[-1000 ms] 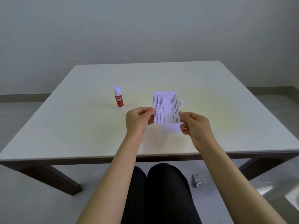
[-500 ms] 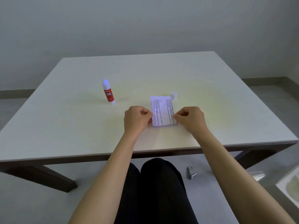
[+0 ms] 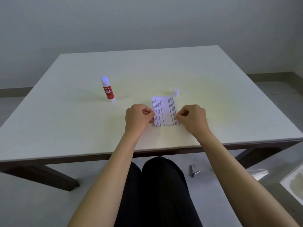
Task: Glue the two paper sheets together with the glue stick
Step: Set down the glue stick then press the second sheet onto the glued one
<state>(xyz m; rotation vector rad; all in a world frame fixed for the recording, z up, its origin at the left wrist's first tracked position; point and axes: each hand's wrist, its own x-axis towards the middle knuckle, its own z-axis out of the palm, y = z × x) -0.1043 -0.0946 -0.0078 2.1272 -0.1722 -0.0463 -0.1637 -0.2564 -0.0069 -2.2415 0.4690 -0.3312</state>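
Note:
A small printed paper sheet lies flat on the pale table, just in front of me. I cannot make out a second sheet beneath it. My left hand pinches its left edge and my right hand pinches its right edge, fingers curled on both. The red glue stick stands upright and uncapped, to the left of the paper and apart from both hands. Its white cap sits just beyond the paper's far right corner.
The table's front edge runs just below my wrists. On the floor under the table lies a small metal nail clipper. A glossy flat object shows at the lower right. My dark-trousered legs are under the table.
The printed sheet, held upright in the air a second ago, has been lowered flat onto the table. Both hands came down with it and still pinch its side edges.

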